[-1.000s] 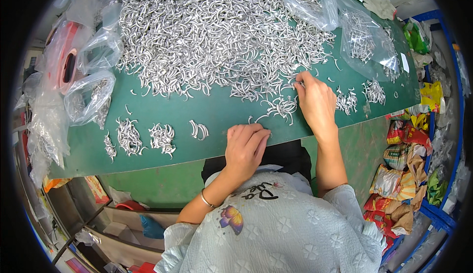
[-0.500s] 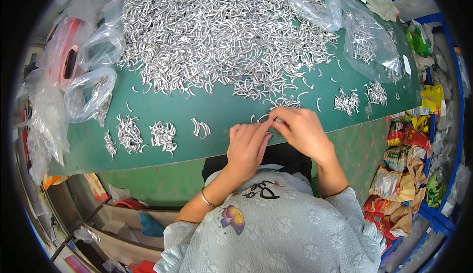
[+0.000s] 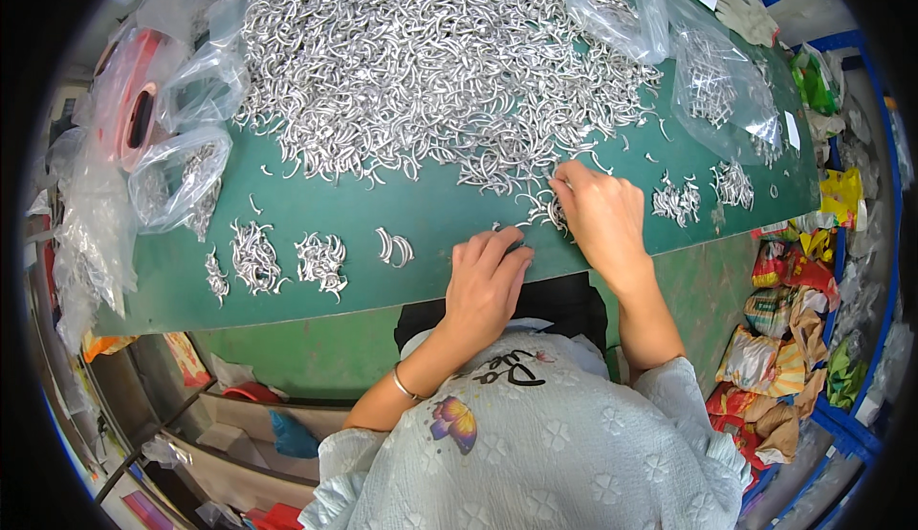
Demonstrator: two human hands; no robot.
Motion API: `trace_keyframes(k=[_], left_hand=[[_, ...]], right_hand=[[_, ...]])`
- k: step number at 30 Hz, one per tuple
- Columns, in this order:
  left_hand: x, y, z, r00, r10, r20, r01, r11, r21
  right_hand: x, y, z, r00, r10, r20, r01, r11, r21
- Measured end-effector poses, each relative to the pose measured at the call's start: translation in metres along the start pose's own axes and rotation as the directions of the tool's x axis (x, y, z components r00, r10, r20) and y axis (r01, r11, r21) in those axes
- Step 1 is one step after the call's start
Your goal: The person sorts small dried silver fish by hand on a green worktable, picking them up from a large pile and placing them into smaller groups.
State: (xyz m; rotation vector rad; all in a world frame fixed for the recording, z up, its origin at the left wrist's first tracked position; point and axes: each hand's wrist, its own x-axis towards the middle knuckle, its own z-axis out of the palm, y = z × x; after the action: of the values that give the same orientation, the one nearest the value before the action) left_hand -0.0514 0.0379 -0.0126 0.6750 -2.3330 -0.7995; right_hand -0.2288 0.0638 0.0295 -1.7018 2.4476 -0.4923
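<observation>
A big heap of small curved silver metal pieces (image 3: 411,62) covers the far part of the green table (image 3: 363,205). My left hand (image 3: 486,277) rests at the near table edge, its fingers curled together; what they hold, if anything, is hidden. My right hand (image 3: 602,215) reaches over a small pile of curved pieces (image 3: 543,209) just below the heap. Its fingers are pinched at the pile's far side, and anything between them is too small to name. To the left lie a few separate curved pieces (image 3: 393,246).
Sorted small piles lie at left, such as one pile (image 3: 255,258) and its neighbour (image 3: 321,264); another pile (image 3: 676,200) sits at right. Clear plastic bags (image 3: 182,181) stand at the left edge, and a bag of metal parts (image 3: 717,90) at right. Colourful sacks (image 3: 765,358) fill the right side.
My hands were together at the table edge and have parted. The right moved up and right to the small pile; the left stayed near the edge.
</observation>
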Motion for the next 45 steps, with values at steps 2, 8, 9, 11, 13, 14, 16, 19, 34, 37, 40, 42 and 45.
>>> trace_keyframes(k=[2, 8, 9, 11, 13, 14, 16, 19, 34, 37, 40, 42, 45], left_hand=[[-0.002, -0.001, 0.001, 1.000, 0.006, -0.010, -0.007, 1.000, -0.017], [-0.003, -0.003, 0.001, 0.999, 0.038, -0.011, -0.039, 0.997, -0.059], [-0.003, -0.003, 0.001, 0.999, 0.042, -0.001, -0.042, 0.997, -0.062], [-0.002, -0.001, 0.001, 0.999, 0.018, -0.030, -0.020, 0.998, -0.060], [-0.001, 0.000, 0.001, 0.999, 0.007, -0.046, -0.009, 0.998, -0.059], [-0.001, 0.000, 0.001, 0.999, 0.007, -0.048, -0.010, 0.998, -0.060], [-0.002, 0.000, 0.001, 0.999, -0.001, -0.050, -0.002, 0.997, -0.073], [-0.002, 0.000, 0.002, 0.997, -0.032, -0.074, 0.024, 0.994, -0.107], [-0.001, 0.000, 0.001, 0.999, 0.042, 0.010, -0.042, 0.999, -0.012], [-0.004, -0.001, -0.003, 1.000, 0.028, 0.001, -0.028, 0.999, -0.020], [-0.006, -0.001, -0.005, 1.000, 0.009, -0.014, -0.009, 1.000, -0.025], [-0.006, -0.001, -0.004, 1.000, 0.002, -0.021, -0.003, 0.999, -0.041], [-0.005, -0.001, -0.005, 1.000, -0.017, -0.012, 0.017, 0.999, -0.051]], right_hand=[[-0.001, 0.007, -0.005, 1.000, -0.020, -0.004, 0.020, 0.995, 0.095], [-0.003, 0.018, -0.010, 0.994, 0.109, -0.008, -0.104, 0.968, 0.228], [-0.004, 0.019, -0.011, 0.995, 0.102, 0.012, -0.101, 0.947, 0.305], [-0.007, 0.019, -0.011, 0.996, 0.078, 0.053, -0.094, 0.885, 0.456], [-0.010, 0.016, -0.011, 0.985, 0.011, 0.174, -0.110, 0.812, 0.573], [-0.012, 0.014, -0.011, 0.973, -0.029, 0.230, -0.125, 0.770, 0.626], [-0.015, 0.013, -0.007, 0.964, -0.197, 0.178, 0.035, 0.758, 0.651], [-0.021, 0.010, -0.001, 0.945, -0.271, 0.181, 0.120, 0.806, 0.579], [-0.004, -0.006, 0.022, 0.988, -0.039, -0.148, 0.071, 0.975, 0.211], [-0.001, -0.006, 0.017, 0.992, -0.055, -0.118, 0.075, 0.981, 0.177], [0.002, -0.005, 0.012, 0.995, -0.077, -0.057, 0.086, 0.981, 0.173], [0.004, -0.007, 0.014, 0.996, -0.071, -0.047, 0.079, 0.982, 0.172], [0.007, -0.003, 0.014, 0.998, -0.054, -0.035, 0.060, 0.979, 0.194]])
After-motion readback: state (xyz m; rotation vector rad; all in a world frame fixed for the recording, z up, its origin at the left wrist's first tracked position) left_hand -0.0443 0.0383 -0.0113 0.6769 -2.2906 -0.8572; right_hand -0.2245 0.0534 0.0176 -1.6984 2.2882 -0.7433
